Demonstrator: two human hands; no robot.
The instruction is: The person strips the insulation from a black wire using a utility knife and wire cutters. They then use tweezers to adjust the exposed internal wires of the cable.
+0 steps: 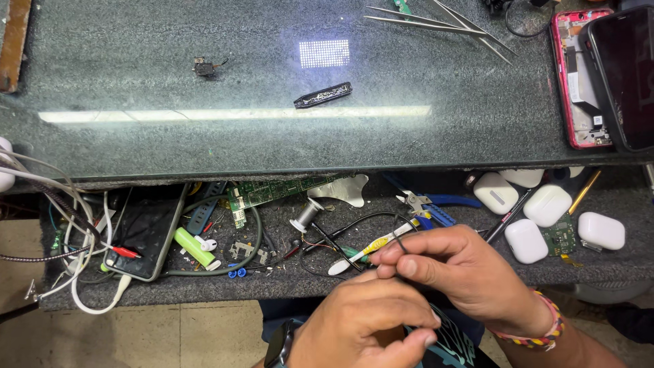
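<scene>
My right hand (455,269) pinches a thin black wire (371,218) between thumb and fingertips; the wire loops up over the cluttered shelf. My left hand (368,320), a dark watch on its wrist, is curled just below and against the right hand, its fingers closed near the same wire; whether it grips the wire is hidden. A white and yellow toothbrush (371,247) lies on the shelf right beside my fingertips.
A glass counter (170,136) carries a small black part (323,95), tweezers (436,24) and an opened red phone (579,78). Below lie a circuit board (279,189), blue pliers (436,204), a solder spool (306,215), a black phone (145,230), a green battery (194,247), cables and white earbud cases (545,204).
</scene>
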